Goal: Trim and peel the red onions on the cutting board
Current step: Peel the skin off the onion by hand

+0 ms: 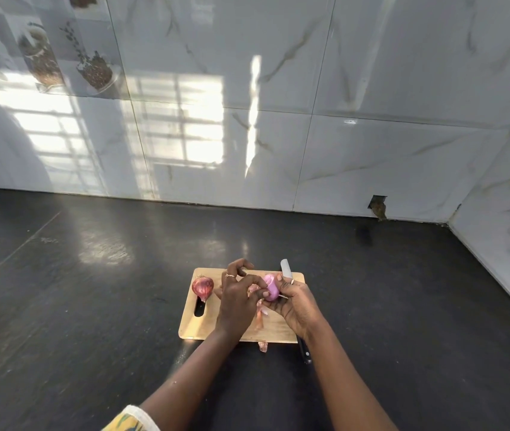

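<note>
The right grip (pixel 294 303), a person's bare hand, is curled around a half-peeled onion (pixel 270 289), cradling it from below and from the right so its pale pink flesh faces up. The left grip (pixel 236 301) meets it from the left. Thumb and forefinger pinch narrowly at the onion's near side, seemingly on an edge of skin, while the other fingers arch up clear of the work. One hand steadies and the other strips, which looks like the peeling step on this bulb. Both grips hover just above a wooden cutting board (pixel 204 325), probably so that loosened skin falls onto it. Papery peel scraps (pixel 259 315) lie directly beneath the grips, and one stray scrap (pixel 263 346) sits just off the board's near edge. To the left of the left grip, apart from it, a second onion (pixel 203 287) rests on the board near its handle slot, dark red skin intact, so about half the task appears to remain. A knife (pixel 286 269) runs under the right grip along the board's right edge, blade showing beyond the knuckles and dark handle below the wrist. It appears set down, though the hand hides its middle. The board rests on a dark, glossy tabletop (pixel 92 306). Far beyond the grips rises a marble-patterned tiled wall (pixel 278 119).
</note>
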